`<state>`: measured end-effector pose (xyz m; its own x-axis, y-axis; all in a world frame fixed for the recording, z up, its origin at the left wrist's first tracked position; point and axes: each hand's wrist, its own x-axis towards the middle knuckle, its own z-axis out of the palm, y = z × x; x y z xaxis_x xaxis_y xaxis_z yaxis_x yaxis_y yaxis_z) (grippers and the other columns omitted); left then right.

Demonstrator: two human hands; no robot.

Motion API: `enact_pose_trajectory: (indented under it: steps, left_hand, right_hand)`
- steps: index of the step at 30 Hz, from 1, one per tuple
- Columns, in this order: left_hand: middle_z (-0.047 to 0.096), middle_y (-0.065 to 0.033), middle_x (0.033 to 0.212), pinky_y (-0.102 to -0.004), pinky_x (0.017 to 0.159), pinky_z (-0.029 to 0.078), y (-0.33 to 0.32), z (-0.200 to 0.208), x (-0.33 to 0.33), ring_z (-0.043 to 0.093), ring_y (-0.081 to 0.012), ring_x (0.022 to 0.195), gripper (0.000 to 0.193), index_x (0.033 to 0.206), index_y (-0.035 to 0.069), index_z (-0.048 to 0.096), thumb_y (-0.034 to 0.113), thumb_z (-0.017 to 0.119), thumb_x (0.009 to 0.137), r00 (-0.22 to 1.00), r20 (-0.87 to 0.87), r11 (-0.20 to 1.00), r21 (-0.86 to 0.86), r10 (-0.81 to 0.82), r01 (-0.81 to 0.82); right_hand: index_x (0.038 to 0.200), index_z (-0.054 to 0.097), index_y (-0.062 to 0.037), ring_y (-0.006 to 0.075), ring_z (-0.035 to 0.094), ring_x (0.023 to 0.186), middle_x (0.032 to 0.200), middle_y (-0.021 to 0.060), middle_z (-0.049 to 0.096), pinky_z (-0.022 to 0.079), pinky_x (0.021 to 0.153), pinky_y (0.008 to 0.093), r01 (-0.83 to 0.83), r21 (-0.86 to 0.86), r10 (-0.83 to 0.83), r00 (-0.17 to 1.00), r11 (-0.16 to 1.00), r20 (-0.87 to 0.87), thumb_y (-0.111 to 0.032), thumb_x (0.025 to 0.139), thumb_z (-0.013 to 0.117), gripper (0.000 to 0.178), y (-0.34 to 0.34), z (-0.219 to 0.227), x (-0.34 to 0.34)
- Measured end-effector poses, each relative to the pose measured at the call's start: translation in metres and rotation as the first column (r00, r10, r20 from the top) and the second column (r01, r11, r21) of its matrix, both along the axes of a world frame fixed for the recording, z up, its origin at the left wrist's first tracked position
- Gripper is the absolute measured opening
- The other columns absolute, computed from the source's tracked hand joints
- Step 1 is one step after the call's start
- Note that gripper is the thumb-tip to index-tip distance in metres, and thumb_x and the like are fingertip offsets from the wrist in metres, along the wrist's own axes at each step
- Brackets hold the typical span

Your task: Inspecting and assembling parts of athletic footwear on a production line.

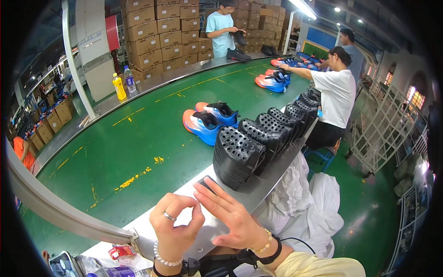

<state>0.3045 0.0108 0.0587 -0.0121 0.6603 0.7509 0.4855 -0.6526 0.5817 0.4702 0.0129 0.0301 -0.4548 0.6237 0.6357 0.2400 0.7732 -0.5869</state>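
My left hand (pixel 177 225), with a ring and a pale bead bracelet, is closed in a pinch over the metal edge of the bench. Whatever lies between its thumb and finger, if anything, is too small to make out. Close beside it, my right hand (pixel 234 222) is open, fingers stretched out and holding nothing visible. Behind the right fingertips lies a small dark flat object (pixel 208 183), partly hidden. Just beyond my hands stand stacks of black perforated shoe inserts (pixel 236 154). A pair of blue and orange sneakers (pixel 207 123) sits on the green belt.
The green conveyor belt (pixel 152 147) runs away ahead, carrying more sneakers (pixel 272 82). A yellow bottle (pixel 119 86) and a clear bottle (pixel 129 79) stand on its far ledge. A curved metal frame (pixel 60 203) rises at left. Co-workers (pixel 336 87) handle shoes farther along.
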Motion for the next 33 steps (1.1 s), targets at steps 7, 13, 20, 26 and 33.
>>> enact_pose_trajectory:
  steps: [7,13,20,26,33]
  left_hand:
    - [0.064,-0.0081,0.071,-0.0286,0.060,0.047,0.004,-0.003,0.007,0.062,-0.0195,0.063,0.010,0.077,-0.001,0.061,-0.006,0.066,0.070,0.997,0.005,0.997,-0.014,0.076,-0.076]
    - [0.065,-0.0082,0.072,-0.0290,0.061,0.048,0.005,-0.002,0.009,0.062,-0.0201,0.064,0.011,0.078,0.000,0.063,-0.006,0.068,0.070,0.996,-0.046,0.997,-0.005,0.075,-0.076]
    - [0.065,-0.0080,0.071,-0.0296,0.059,0.048,0.005,0.000,0.009,0.063,-0.0210,0.062,0.012,0.077,0.001,0.064,-0.006,0.068,0.069,0.990,-0.106,0.995,-0.013,0.098,-0.100]
    - [0.065,-0.0089,0.071,-0.0294,0.059,0.048,0.008,0.000,0.012,0.063,-0.0209,0.062,0.010,0.075,0.001,0.063,-0.006,0.067,0.069,0.990,-0.096,0.994,-0.021,0.103,-0.105]
    - [0.065,-0.0097,0.071,-0.0292,0.059,0.048,0.011,-0.001,0.013,0.062,-0.0203,0.063,0.009,0.075,-0.001,0.062,-0.007,0.067,0.069,0.992,-0.077,0.995,-0.008,0.103,-0.104]
  right_hand:
    - [0.146,0.040,-0.0001,0.0415,0.029,0.143,0.153,0.0180,0.037,0.030,0.113,0.0461,-0.014,-0.034,0.013,0.999,0.999,-0.029,-0.062,0.091,0.050,0.083,0.002,0.000,0.005]
    - [0.145,0.042,0.0004,0.0418,0.029,0.143,0.153,0.0180,0.037,0.030,0.113,0.0462,-0.016,-0.020,0.016,0.999,1.000,-0.029,-0.062,0.091,0.050,0.082,0.004,-0.001,0.008]
    - [0.144,0.042,0.0006,0.0416,0.029,0.142,0.152,0.0178,0.037,0.030,0.113,0.0461,0.008,0.018,-0.008,0.999,1.000,0.034,-0.057,0.090,0.055,0.081,0.005,-0.001,0.011]
    - [0.145,0.042,0.0007,0.0413,0.029,0.142,0.153,0.0176,0.037,0.030,0.113,0.0463,0.022,0.020,-0.023,0.999,1.000,0.035,-0.055,0.090,0.056,0.080,0.007,0.000,0.012]
    - [0.145,0.040,0.0005,0.0411,0.029,0.142,0.153,0.0174,0.037,0.030,0.113,0.0464,0.036,0.014,-0.036,0.999,0.999,0.037,-0.058,0.090,0.055,0.082,0.009,-0.001,0.014]
